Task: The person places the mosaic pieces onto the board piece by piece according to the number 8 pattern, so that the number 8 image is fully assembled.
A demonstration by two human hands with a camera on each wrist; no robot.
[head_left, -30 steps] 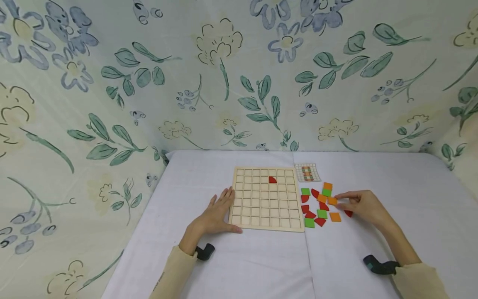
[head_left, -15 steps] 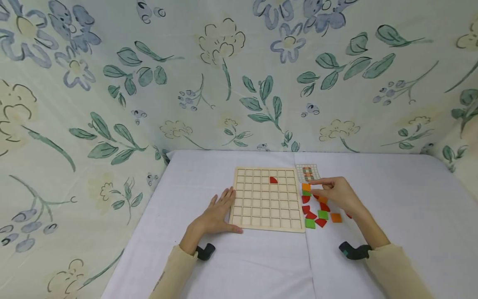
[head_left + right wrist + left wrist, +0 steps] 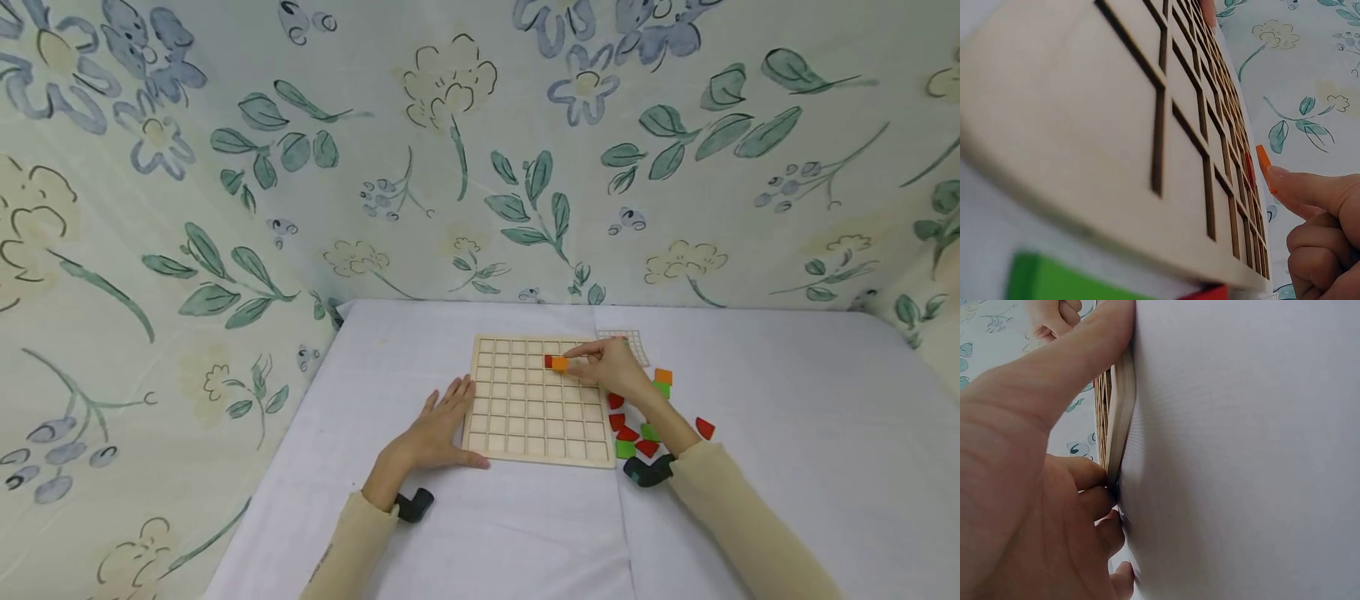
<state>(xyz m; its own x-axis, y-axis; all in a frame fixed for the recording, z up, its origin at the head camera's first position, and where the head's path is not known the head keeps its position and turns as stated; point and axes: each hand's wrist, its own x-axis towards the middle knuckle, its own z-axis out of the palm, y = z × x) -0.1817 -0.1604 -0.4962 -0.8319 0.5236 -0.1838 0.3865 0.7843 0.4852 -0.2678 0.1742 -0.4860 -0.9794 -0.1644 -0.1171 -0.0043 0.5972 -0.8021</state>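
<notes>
Pinching an orange square (image 3: 559, 364) in the right hand (image 3: 613, 367), over the wooden board (image 3: 536, 417) and just beside a red piece (image 3: 548, 361). Left hand (image 3: 433, 432) is kinda spread out along the board's left edge, thumb by the near corner, well apart from the right.

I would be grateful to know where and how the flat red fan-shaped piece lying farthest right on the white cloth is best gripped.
The red fan-shaped piece is probably best pinched by two opposite edges, coming from above and the right: it lies flat on the white cloth, apart from the other pieces. The right hand holds a flat orange tile, so should free itself first.
</notes>
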